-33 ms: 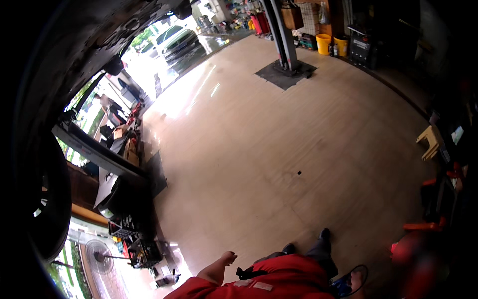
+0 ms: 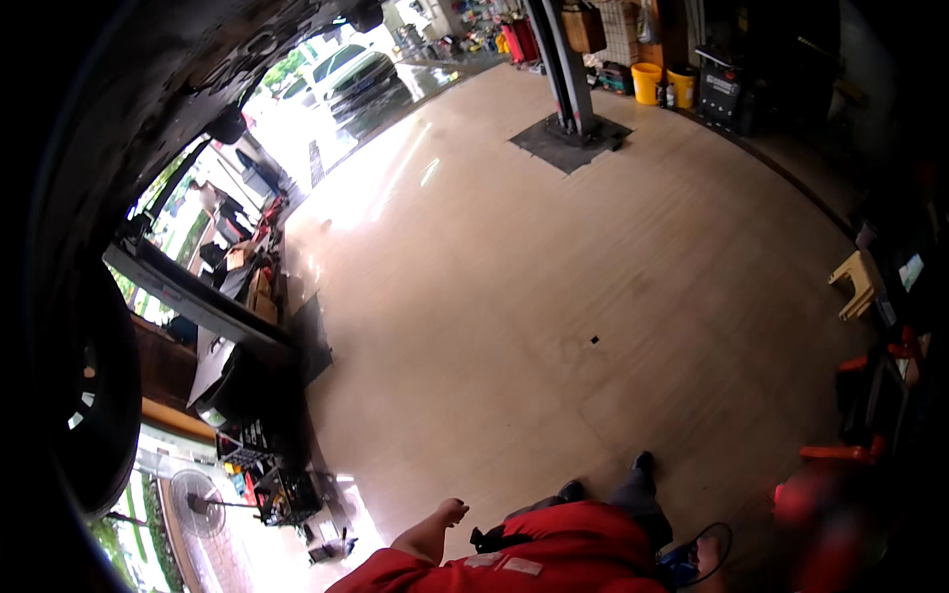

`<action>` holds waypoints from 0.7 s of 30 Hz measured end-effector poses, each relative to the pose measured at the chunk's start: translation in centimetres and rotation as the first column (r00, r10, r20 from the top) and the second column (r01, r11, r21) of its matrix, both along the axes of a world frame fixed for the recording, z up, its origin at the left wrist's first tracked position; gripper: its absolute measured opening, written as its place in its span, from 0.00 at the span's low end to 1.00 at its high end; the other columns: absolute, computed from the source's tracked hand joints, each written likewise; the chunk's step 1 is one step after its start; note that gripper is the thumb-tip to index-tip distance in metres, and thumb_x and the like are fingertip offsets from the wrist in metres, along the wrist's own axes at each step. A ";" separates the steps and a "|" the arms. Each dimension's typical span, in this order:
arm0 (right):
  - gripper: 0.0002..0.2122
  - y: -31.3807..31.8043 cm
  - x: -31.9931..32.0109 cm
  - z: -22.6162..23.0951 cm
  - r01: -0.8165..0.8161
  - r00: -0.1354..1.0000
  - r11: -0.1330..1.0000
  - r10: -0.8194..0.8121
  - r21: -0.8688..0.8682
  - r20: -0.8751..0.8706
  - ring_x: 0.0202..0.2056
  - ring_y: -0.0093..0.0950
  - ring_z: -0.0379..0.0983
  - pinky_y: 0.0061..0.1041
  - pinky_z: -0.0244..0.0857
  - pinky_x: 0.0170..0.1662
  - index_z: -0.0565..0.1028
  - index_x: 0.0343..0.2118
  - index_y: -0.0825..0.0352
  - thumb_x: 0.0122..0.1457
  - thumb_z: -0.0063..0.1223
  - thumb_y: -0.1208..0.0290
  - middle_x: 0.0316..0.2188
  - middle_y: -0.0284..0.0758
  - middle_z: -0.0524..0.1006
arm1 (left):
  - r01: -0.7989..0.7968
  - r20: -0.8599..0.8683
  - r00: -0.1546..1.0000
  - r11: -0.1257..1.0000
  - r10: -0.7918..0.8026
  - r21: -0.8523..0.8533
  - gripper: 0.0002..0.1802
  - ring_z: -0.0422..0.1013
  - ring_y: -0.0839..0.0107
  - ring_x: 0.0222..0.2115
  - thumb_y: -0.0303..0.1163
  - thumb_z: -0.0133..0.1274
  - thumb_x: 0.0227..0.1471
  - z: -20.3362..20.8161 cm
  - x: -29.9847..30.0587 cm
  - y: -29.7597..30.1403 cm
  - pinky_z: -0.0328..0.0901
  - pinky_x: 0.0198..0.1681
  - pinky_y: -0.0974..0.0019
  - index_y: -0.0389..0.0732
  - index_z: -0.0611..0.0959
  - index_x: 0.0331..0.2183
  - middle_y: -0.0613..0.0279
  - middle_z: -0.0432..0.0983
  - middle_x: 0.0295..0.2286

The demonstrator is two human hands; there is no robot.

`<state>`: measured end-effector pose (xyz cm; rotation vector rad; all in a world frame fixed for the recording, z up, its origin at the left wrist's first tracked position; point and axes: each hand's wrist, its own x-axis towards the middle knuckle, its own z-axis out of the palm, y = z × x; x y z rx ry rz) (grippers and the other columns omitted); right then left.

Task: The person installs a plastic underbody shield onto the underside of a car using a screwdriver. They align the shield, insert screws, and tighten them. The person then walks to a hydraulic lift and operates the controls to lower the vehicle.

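My left hand (image 2: 452, 511) hangs over the floor beside my red shirt (image 2: 573, 539), its fingers curled in. What they hold, if anything, is hidden. At the lower right, my right hand (image 2: 708, 553) is closed around a blue object (image 2: 678, 565) with a thin black loop, like a cord or hose, arching over the hand. The kind of blue object cannot be made out. Neither hand touches the floor or any furniture. My dark shoes (image 2: 645, 462) show on the tan floor (image 2: 474, 326).
A raised car's dark underside (image 2: 188, 89) and wheel (image 2: 94, 395) fill the left. Lift posts stand at left (image 2: 213, 306) and far side (image 2: 565, 74). Yellow buckets (image 2: 646, 84), a beige stool (image 2: 856, 285) and orange-black equipment (image 2: 845, 452) line the right. Another person (image 2: 222, 210) stands far left.
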<state>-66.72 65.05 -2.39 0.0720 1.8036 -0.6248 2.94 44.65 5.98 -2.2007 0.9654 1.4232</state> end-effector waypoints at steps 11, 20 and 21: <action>0.07 -12.1 -18.1 -0.1 -0.302 0.926 0.953 0.297 0.013 -0.234 0.12 0.31 0.67 0.31 0.58 0.13 0.71 0.33 0.68 0.56 0.46 0.69 0.21 0.37 0.71 | 0.243 -0.103 0.947 0.889 -0.304 -0.387 0.27 0.74 0.65 0.28 0.45 0.51 0.52 -1.2 -20.6 -9.4 0.69 0.33 0.63 0.39 0.73 0.50 0.50 0.78 0.32; 0.10 -23.7 -23.3 4.5 -0.242 0.923 0.960 0.183 -0.140 -0.339 0.14 0.27 0.68 0.29 0.60 0.15 0.70 0.31 0.72 0.57 0.49 0.68 0.18 0.36 0.71 | 0.114 -0.264 0.940 0.930 -0.215 -0.350 0.26 0.72 0.71 0.24 0.41 0.52 0.52 -0.7 -30.8 -19.8 0.67 0.26 0.65 0.40 0.72 0.51 0.57 0.78 0.27; 0.10 -23.6 -24.0 3.3 -0.220 0.918 0.957 0.137 -0.189 -0.373 0.12 0.26 0.67 0.29 0.60 0.14 0.70 0.26 0.70 0.56 0.49 0.67 0.17 0.35 0.70 | 0.090 -0.272 0.948 0.958 -0.167 -0.274 0.26 0.72 0.71 0.24 0.41 0.52 0.52 -0.8 -31.3 -20.1 0.66 0.25 0.65 0.40 0.72 0.50 0.58 0.77 0.27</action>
